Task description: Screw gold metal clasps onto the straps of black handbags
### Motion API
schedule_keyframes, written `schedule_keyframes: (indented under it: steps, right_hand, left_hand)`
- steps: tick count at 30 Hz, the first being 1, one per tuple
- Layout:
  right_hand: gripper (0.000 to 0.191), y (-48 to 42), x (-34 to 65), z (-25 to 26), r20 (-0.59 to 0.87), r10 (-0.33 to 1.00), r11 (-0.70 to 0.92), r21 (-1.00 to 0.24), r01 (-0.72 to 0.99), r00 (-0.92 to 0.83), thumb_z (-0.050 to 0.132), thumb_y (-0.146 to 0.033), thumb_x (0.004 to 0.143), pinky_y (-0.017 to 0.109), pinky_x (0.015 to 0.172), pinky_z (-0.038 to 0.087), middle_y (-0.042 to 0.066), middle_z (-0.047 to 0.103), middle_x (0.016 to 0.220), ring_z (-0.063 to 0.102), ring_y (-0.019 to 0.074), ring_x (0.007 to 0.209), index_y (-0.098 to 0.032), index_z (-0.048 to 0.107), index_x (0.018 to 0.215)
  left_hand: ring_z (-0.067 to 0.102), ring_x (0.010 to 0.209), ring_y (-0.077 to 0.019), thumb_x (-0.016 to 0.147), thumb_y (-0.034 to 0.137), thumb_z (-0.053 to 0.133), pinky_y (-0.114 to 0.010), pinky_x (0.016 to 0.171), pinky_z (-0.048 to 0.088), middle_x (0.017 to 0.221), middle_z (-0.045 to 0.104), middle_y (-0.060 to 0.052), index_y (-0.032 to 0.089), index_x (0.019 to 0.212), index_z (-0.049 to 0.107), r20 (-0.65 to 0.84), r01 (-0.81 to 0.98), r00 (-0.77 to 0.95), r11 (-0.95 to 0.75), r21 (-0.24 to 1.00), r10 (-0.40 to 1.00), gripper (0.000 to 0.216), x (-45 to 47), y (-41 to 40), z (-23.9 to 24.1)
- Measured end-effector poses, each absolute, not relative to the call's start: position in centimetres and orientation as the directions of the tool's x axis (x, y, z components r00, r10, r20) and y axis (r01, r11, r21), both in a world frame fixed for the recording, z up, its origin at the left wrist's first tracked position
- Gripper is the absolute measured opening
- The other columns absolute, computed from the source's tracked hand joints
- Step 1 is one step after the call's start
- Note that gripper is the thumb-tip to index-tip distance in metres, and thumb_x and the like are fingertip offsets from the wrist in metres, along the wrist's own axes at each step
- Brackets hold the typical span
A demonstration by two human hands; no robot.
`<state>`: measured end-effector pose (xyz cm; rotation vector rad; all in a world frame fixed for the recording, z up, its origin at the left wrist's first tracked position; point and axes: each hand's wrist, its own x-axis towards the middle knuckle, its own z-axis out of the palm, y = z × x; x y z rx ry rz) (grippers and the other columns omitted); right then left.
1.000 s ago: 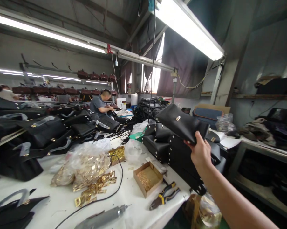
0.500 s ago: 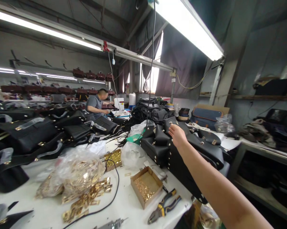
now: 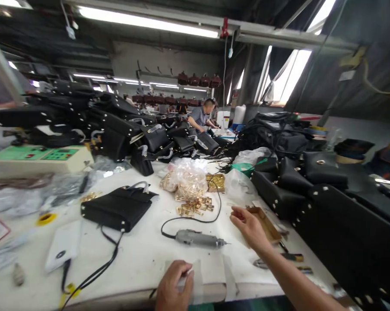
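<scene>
My left hand (image 3: 174,286) is at the front edge of the table, its fingers curled in. Whatever it may hold is hidden; a whitish bit shows by the thumb. Over the table to the right is my right hand (image 3: 249,226), fingers bent together in a pinch, and I cannot make out anything in them. It partly covers a cardboard box (image 3: 266,224). Between the hands lies a grey electric screwdriver (image 3: 198,238) with a black cord. A black handbag (image 3: 118,207) rests on its side at the left. Pliers (image 3: 292,258) show partly behind my right forearm.
Gold metal fittings (image 3: 195,207) lie before a plastic bag of more fittings (image 3: 190,181). Beside it stands a box of small gold parts (image 3: 216,183). Black bags (image 3: 353,229) are piled at the right, others at the back left. A co-worker (image 3: 203,114) sits farther back.
My view has swung left and down. My right hand has drawn back from the black bags on the right to beside the cardboard box. My left hand has come into view.
</scene>
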<state>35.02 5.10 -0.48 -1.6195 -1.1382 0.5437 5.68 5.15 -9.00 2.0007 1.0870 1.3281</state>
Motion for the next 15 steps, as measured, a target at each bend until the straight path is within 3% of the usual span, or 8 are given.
schedule_keyframes:
  steps: [8, 11, 13, 15]
  right_hand:
    - [0.031, 16.9, 27.2, 4.7, 0.422, 0.879, 0.253, -0.805, 0.537, 0.219, 0.063, -0.043, 0.09, 0.035, 0.079, 0.057, 0.01, 0.076, 0.097, 0.07, 0.022, 0.083, -0.017, 0.076, 0.1]
    - [0.03, 21.6, 23.8, 6.3, 0.495, 0.86, 0.366, -0.768, 0.526, 0.125, 0.063, -0.042, 0.09, 0.034, 0.081, 0.056, 0.009, 0.076, 0.1, 0.069, 0.0208, 0.083, -0.018, 0.076, 0.103]
    - [0.029, 24.4, 20.6, 6.1, 0.424, 0.906, 0.372, -0.786, 0.494, -0.008, 0.065, -0.041, 0.09, 0.034, 0.085, 0.056, 0.008, 0.076, 0.104, 0.07, 0.0203, 0.086, -0.02, 0.076, 0.106]
    - [0.032, 27.0, 17.0, 4.7, 0.262, 0.96, 0.278, -0.824, 0.494, -0.103, 0.073, -0.043, 0.084, 0.034, 0.092, 0.054, 0.006, 0.076, 0.111, 0.071, 0.0216, 0.094, -0.023, 0.077, 0.109]
  left_hand:
    - [0.065, 0.067, -0.0135, 0.09, 0.014, 0.052, -0.023, 0.064, 0.052, 0.074, 0.065, 0.0, 0.022, 0.088, 0.063, 0.628, 0.313, 0.27, -0.684, 0.659, 0.73, 0.014, 4.7, 5.9, -11.0]
    - [0.063, 0.062, -0.0136, 0.086, 0.011, 0.052, -0.022, 0.058, 0.049, 0.067, 0.061, 0.0, 0.022, 0.087, 0.061, 0.694, 0.284, 0.251, -0.737, 0.614, 0.675, 0.015, 5.2, 6.2, -12.0]
    - [0.06, 0.056, -0.0134, 0.085, 0.015, 0.052, -0.022, 0.053, 0.045, 0.061, 0.059, 0.0, 0.023, 0.082, 0.06, 0.737, 0.266, 0.163, -0.749, 0.607, 0.656, 0.012, 5.8, 6.3, -12.9]
    - [0.058, 0.052, -0.0133, 0.086, 0.019, 0.052, -0.022, 0.05, 0.043, 0.057, 0.059, 0.0, 0.023, 0.077, 0.06, 0.753, 0.257, 0.119, -0.753, 0.606, 0.647, 0.013, 6.0, 6.2, -13.6]
